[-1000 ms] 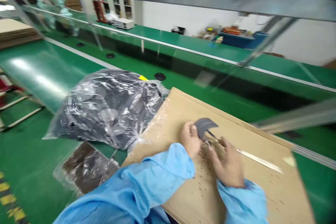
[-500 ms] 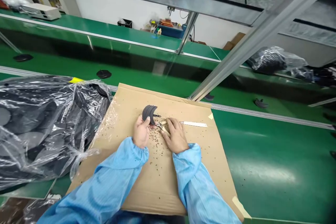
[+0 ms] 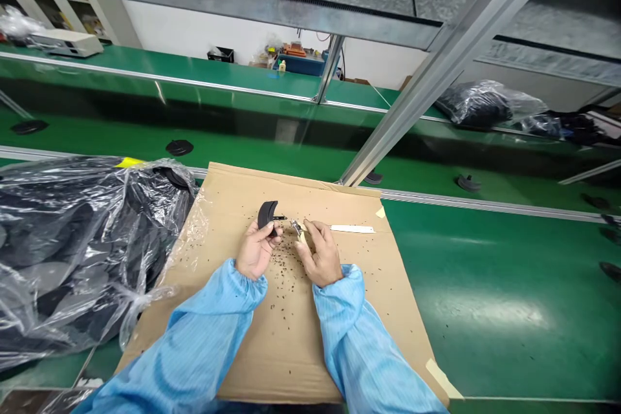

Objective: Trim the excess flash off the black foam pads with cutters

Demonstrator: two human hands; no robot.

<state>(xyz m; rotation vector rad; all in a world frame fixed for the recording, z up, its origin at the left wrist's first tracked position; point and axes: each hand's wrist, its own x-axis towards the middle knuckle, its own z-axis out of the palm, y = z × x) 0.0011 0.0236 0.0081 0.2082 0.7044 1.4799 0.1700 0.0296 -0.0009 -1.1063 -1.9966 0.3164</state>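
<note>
My left hand (image 3: pixel 255 249) pinches a curved black plastic part (image 3: pixel 266 217) near its lower end. A thin dark stem sticks out of the part toward the right. In my right hand (image 3: pixel 320 253) is a pair of small cutting pliers (image 3: pixel 297 229) with pale handles, its metal jaws a little apart from the stem's tip. Both hands are over a cardboard sheet (image 3: pixel 272 369), strewn with tiny dark scraps (image 3: pixel 285 265). Just right of my right hand, a white-handled blade or strip (image 3: pixel 352 229) lies on the cardboard.
At left lies a big clear plastic bag (image 3: pixel 87 252) of dark round parts. Behind the cardboard runs a green conveyor belt (image 3: pixel 272 162) with black parts (image 3: pixel 179 147) spaced along it. A slanted metal post (image 3: pixel 412 103) rises at the cardboard's far edge.
The pliers' jaws have come away from the black part, leaving a gap. My left hand has turned the part so its edge faces me more. The camera view has shifted slightly.
</note>
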